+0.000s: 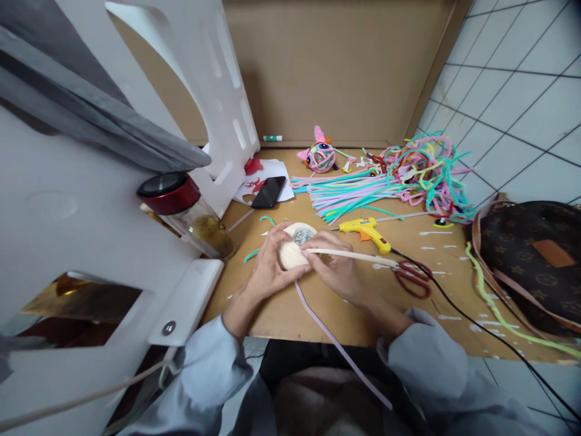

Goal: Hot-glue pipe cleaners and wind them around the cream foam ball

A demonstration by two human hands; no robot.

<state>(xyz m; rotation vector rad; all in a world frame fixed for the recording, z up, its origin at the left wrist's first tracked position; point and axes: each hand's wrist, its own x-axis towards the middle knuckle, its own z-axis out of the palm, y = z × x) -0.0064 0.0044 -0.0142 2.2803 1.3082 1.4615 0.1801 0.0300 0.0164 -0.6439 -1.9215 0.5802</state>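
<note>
A cream, fuzzy-looking ball (292, 256) sits in my left hand (267, 266), whose fingers curl round its side. My right hand (333, 266) pinches a cream pipe cleaner (351, 254) against the ball's right side, and the loose end stretches rightward. Just behind the ball is a round cream-rimmed thing with a patterned grey-green middle (303, 234); what it is I cannot make out. From below the ball a lavender pipe cleaner (327, 332) trails over the table edge. A yellow glue gun (363, 229) and red-handled scissors (414, 280) lie right of my hands.
Bundled pipe cleaners (349, 194) and a tangled heap (431, 172) lie at the back beside a decorated ball (320, 156). A phone (269, 192) and glass bottle (204, 230) stand left. A brown bag (535, 260) and the glue gun's black cord (449, 297) are right.
</note>
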